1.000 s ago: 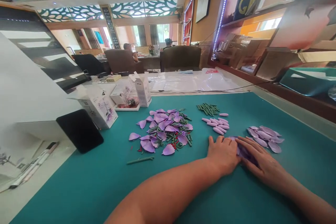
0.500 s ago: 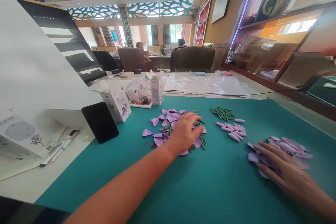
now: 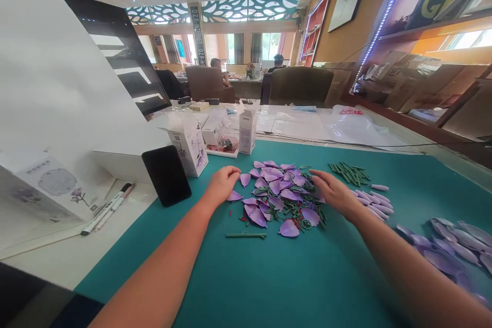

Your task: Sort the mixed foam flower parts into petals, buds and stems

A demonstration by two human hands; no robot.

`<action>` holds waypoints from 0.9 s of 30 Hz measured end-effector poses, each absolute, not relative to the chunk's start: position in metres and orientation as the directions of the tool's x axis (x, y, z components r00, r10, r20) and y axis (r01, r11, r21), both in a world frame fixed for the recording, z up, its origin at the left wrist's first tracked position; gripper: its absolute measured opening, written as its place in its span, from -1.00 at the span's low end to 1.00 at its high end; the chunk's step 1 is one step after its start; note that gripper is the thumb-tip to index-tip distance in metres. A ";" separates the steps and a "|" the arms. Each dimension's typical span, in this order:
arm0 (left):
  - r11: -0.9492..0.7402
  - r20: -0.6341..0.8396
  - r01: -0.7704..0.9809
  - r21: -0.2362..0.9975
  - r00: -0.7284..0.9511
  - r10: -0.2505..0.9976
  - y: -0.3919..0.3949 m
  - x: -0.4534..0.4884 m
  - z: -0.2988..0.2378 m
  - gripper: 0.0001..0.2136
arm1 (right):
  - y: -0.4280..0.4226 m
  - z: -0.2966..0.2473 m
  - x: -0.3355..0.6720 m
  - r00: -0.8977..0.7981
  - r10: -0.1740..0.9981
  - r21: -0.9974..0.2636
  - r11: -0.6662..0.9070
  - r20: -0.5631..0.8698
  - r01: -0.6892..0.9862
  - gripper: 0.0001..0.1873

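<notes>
On the green mat lies a loose pile of purple plastic petals [image 3: 274, 187], mixed with green stem pieces [image 3: 298, 208] and a few red bits. My left hand [image 3: 222, 186] is at the pile's left edge, fingers loosely bent, fingertips beside a single petal [image 3: 245, 180]; I see nothing held in it. My right hand [image 3: 333, 193] reaches to the right side of the pile with fingers stretched out, partly hiding the green pieces there. A long green stem [image 3: 246, 236] lies in front of the pile.
Right of the pile are sorted green sticks [image 3: 349, 173], pale purple tapered pieces [image 3: 372, 202] and larger lilac petals [image 3: 446, 246]. A black tablet [image 3: 166, 175], printed boxes [image 3: 188, 146] and markers [image 3: 107, 210] stand or lie at left. Two people sit in the background.
My left hand has drawn back from over the pile to its left edge. My right hand has left the lilac petals for the pile's right side. A long green stem now lies in front.
</notes>
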State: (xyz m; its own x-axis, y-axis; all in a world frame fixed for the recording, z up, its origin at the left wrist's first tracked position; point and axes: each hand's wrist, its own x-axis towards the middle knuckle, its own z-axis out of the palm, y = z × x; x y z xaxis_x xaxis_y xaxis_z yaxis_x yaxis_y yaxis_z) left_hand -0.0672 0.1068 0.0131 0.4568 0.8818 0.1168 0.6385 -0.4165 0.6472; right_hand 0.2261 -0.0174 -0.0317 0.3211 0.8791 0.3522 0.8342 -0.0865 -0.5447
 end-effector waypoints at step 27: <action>-0.538 -0.083 0.722 0.434 0.627 0.774 0.124 -0.089 -0.004 -0.89 | 0.063 -0.059 0.196 0.061 0.967 -0.393 0.044 0.249 0.918 -0.47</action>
State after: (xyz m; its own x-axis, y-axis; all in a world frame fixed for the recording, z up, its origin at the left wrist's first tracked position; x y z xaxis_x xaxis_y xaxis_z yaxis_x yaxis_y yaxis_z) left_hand -0.0893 0.1245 -0.0040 0.6272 0.7744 -0.0830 0.7221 -0.5383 0.4345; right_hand 0.1957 0.0629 -0.0594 0.0607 0.9667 0.2486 0.9183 0.0435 -0.3934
